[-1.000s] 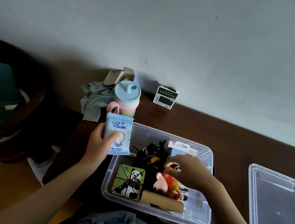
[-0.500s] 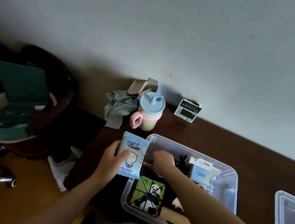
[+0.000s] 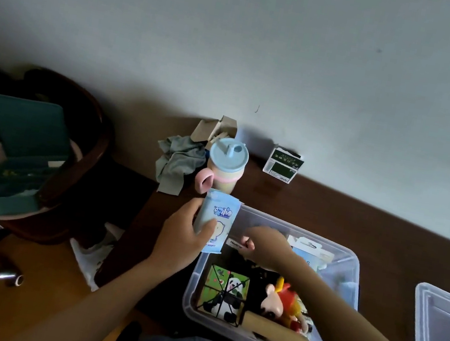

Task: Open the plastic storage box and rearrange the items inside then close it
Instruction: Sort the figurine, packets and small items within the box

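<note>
left hand (image 3: 180, 237): grips a pale blue wet-wipes packet (image 3: 216, 222) upright above the box's far-left corner.
right hand (image 3: 263, 246): pinches a small white labelled item (image 3: 236, 244) inside.
clear plastic storage box (image 3: 351, 260): open at the tabletop's near edge; clear lid (image 3: 442, 325) apart, right.

one storage box (image 3: 348, 268), one lid (image 3: 444, 323), one cup (image 3: 226, 164)
</note>
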`<state>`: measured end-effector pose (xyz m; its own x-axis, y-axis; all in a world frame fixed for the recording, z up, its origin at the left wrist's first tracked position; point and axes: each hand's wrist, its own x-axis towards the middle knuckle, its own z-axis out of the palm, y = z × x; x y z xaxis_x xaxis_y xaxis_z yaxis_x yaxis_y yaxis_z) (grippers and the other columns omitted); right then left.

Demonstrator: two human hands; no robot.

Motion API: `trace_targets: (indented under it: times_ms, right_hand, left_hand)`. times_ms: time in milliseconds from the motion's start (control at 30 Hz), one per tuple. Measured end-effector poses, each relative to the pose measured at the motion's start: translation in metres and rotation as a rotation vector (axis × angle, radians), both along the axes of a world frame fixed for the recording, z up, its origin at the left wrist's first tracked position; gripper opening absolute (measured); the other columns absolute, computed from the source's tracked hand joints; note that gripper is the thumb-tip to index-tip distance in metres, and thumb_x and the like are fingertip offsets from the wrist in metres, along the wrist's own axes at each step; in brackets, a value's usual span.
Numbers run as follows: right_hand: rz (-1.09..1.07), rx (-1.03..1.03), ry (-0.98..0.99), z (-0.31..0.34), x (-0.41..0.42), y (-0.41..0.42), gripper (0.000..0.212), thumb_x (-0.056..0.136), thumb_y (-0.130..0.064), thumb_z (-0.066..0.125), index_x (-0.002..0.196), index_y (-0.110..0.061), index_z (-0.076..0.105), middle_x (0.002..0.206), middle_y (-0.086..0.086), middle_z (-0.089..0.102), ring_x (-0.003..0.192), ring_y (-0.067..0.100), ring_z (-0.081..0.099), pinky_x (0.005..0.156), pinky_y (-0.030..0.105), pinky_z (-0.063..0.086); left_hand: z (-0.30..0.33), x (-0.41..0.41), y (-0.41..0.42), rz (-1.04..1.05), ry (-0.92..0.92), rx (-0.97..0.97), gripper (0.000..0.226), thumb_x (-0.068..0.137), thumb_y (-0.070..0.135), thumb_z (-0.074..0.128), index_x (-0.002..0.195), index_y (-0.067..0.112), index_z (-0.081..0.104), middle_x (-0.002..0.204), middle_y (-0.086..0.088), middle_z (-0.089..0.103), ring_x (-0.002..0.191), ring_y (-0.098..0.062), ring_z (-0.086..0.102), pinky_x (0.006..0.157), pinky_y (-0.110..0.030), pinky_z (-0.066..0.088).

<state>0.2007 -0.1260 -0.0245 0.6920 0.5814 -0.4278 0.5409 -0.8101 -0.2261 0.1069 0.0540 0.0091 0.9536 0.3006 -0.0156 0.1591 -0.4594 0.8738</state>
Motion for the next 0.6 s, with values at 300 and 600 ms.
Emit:
trace_targets:
  times_ms: [300,600]
  right_hand:
    - [-0.455,0.123,0.052,0.038,-0.019,-0.083,0.018,0.083,-0.031,0.059,0.079,-0.013,0.06,0.077,-0.001,0.061,0.067,0.014,0.051,0.061,0.03,0.04]
    - [-0.593,0.366,0.284,0.033,-0.042,-0.109,0.023,0.097,-0.023,0.041,0.08,-0.009,0.046,0.082,0.015,0.066,0.077,0.034,0.064,0.068,0.043,0.052]
  left_hand:
    - [-0.003,0.028,-0.051,-0.324,0.2,0.785,0.029,0.091,0.026,0.05,0.115,0.011,0.048,0.12,-0.007,0.053,0.09,-0.029,0.064,0.062,-0.03,0.035]
    - [-0.029,0.05,-0.086,-0.397,0.498,0.996,0.058,0.091,0.004,0.048,0.142,-0.002,0.021,0.123,-0.014,0.06,0.112,-0.028,0.06,0.086,-0.036,0.048]
